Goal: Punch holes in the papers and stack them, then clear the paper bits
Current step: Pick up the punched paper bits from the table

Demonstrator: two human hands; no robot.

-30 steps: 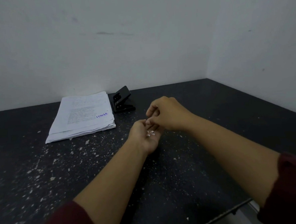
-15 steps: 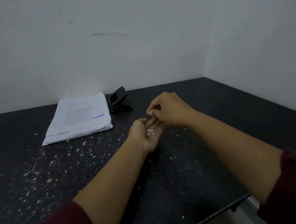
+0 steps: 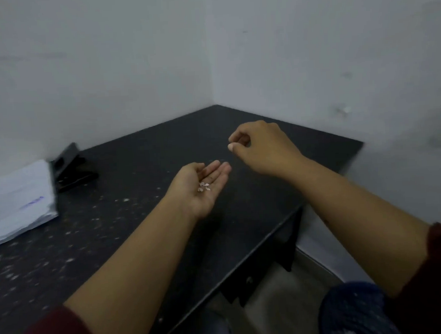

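Observation:
My left hand (image 3: 202,186) lies palm up above the black table (image 3: 141,151), fingers nearly straight, and several small white paper bits (image 3: 204,188) rest in its palm. My right hand (image 3: 262,146) hovers up and to the right of it with fingers curled and thumb tip near the index finger; I see nothing between them. The stack of white papers (image 3: 15,202) lies at the far left. Right behind it stands the black hole punch (image 3: 69,168). More white bits (image 3: 63,228) are scattered over the table's left part.
White walls meet in a corner behind the table. The table's front edge (image 3: 245,258) runs diagonally at lower right, with floor below it. My knee in blue fabric (image 3: 352,311) shows at the bottom right.
My right hand has lifted off the left palm and moved up and right. The view has swung right, so papers and punch now sit at the left edge.

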